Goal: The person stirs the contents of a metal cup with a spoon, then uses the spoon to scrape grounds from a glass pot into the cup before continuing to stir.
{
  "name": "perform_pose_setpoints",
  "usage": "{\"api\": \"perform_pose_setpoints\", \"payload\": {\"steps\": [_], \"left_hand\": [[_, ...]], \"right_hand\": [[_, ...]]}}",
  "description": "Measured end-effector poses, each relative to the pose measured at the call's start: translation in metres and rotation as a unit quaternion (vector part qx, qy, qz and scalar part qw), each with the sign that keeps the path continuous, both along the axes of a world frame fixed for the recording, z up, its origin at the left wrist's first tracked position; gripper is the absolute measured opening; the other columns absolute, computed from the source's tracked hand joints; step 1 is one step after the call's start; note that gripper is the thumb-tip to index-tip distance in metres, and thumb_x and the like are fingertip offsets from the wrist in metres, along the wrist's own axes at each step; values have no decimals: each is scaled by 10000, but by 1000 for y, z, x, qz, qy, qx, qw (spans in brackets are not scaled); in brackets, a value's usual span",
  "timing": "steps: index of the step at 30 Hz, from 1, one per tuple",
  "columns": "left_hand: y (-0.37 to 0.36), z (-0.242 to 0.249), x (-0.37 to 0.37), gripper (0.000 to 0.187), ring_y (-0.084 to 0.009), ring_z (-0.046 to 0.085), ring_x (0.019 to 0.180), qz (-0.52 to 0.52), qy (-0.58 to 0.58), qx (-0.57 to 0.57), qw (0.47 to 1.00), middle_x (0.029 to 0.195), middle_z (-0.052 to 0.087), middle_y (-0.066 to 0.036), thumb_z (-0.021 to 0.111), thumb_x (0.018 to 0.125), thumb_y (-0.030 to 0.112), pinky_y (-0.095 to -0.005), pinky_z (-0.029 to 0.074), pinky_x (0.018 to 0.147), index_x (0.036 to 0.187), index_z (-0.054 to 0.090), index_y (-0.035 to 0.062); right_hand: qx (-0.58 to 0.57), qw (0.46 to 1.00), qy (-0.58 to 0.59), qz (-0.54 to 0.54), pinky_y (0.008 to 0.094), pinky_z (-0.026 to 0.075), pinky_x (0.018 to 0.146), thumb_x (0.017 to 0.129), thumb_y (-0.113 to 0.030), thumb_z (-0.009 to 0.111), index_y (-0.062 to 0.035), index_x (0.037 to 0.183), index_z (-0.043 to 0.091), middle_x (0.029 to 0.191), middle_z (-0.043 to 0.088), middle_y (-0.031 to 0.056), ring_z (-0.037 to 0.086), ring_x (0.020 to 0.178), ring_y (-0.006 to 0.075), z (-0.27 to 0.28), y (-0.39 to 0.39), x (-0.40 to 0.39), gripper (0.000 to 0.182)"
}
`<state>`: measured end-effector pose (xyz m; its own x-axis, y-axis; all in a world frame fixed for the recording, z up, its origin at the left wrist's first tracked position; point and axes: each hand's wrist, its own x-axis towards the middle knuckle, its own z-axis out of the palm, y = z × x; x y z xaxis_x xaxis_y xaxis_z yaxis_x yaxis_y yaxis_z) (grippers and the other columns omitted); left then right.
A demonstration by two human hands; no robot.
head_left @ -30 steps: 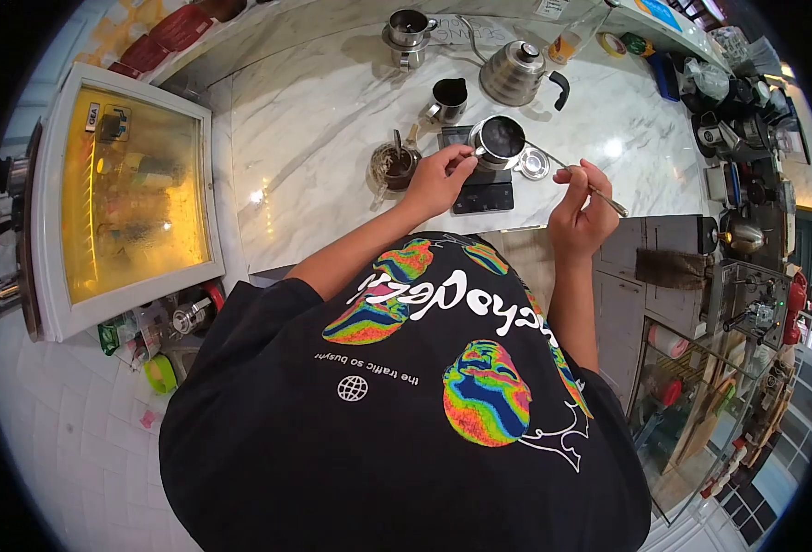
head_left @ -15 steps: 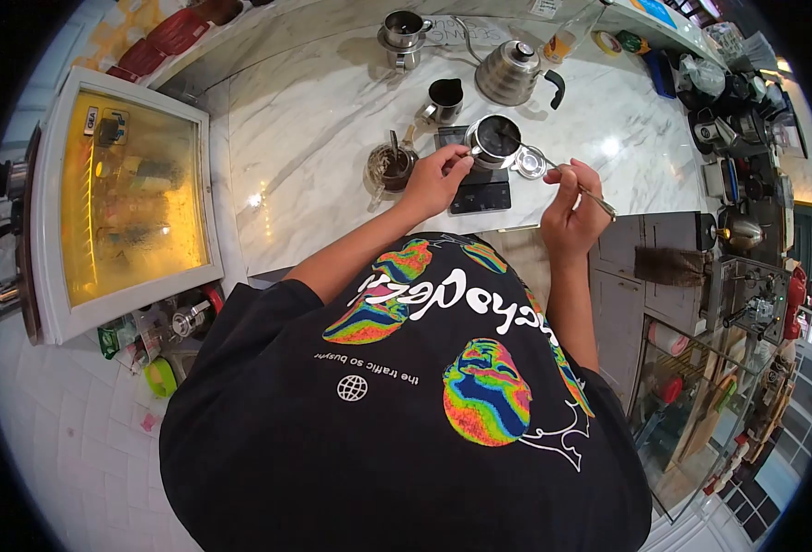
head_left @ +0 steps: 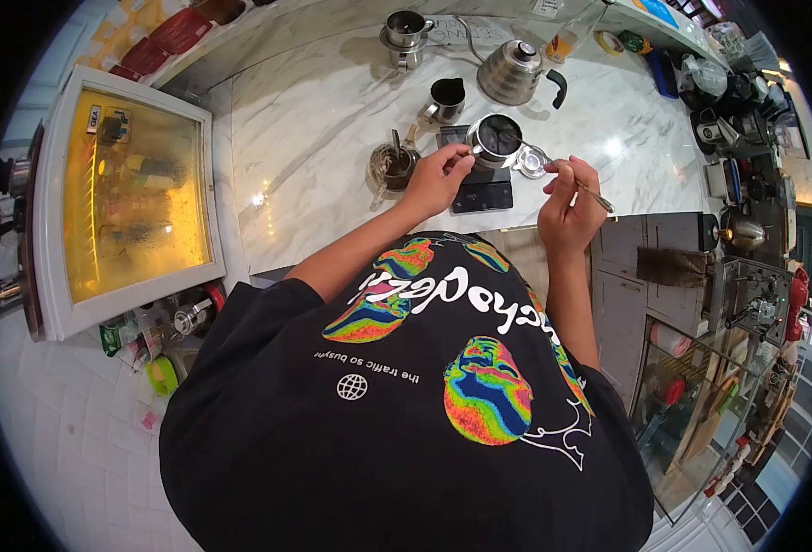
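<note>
A shiny metal cup with dark contents is over the back part of a black digital scale. My left hand pinches the cup's small side handle between thumb and fingers. In my right hand is a metal spoon, held by its handle, with its far end down inside the cup. Just right of the cup lies a small round metal piece. Left of the scale stands a glass jar with dark brown contents and a utensil sticking up.
A small steel pitcher stands behind the cup. Farther back are a gooseneck kettle and a metal drip filter. A glass-door fridge flanks the marble counter on the left; grey cabinets are on the right.
My right hand has shifted slightly left and the spoon's end has moved within the cup. My left hand stays on the cup's handle.
</note>
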<state>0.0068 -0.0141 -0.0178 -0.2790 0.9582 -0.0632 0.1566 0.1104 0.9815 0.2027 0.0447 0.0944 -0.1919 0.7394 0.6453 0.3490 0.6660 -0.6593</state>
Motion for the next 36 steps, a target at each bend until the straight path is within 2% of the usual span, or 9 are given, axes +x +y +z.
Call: {"api": "perform_pose_setpoints", "payload": {"steps": [10,17,25,30,36], "left_hand": [[0,3,-1,314,-102,631,805,-3,-1,-1,1000,930,721,-50,633,1033,251,-271,514,756,1257,651,32],[1,-5,0,307,-104,624,804,-3,-15,4,1000,925,715,-46,629,1035,248,-275,512,753,1257,652,38],[1,-1,1,305,-104,622,794,2,-19,-2,1000,910,712,-42,631,1034,251,-276,508,745,1252,654,39],[0,5,2,308,-113,646,796,9,-18,5,1000,899,719,-58,640,1027,242,-279,518,743,1239,657,19],[0,1,2,308,-134,691,814,16,-22,15,1000,901,735,-90,652,1018,227,-289,539,745,1224,662,-2]], "right_hand": [[23,999,-8,-27,454,563,882,987,-35,627,-18,929,655,792,712,89,687,764,311,2,2,7,67],[4,998,-27,-48,428,564,882,974,-10,634,-19,914,653,819,718,95,686,795,318,2,4,5,64],[28,1000,-12,2,425,558,858,980,-1,615,-5,923,643,805,709,93,687,810,303,2,2,7,64],[10,999,-22,-33,448,564,882,979,-10,617,-7,928,649,809,706,90,684,760,308,1,4,8,60],[18,1000,-10,-5,418,555,833,978,-14,623,-12,920,655,808,699,95,682,818,306,1,1,12,67]]}}
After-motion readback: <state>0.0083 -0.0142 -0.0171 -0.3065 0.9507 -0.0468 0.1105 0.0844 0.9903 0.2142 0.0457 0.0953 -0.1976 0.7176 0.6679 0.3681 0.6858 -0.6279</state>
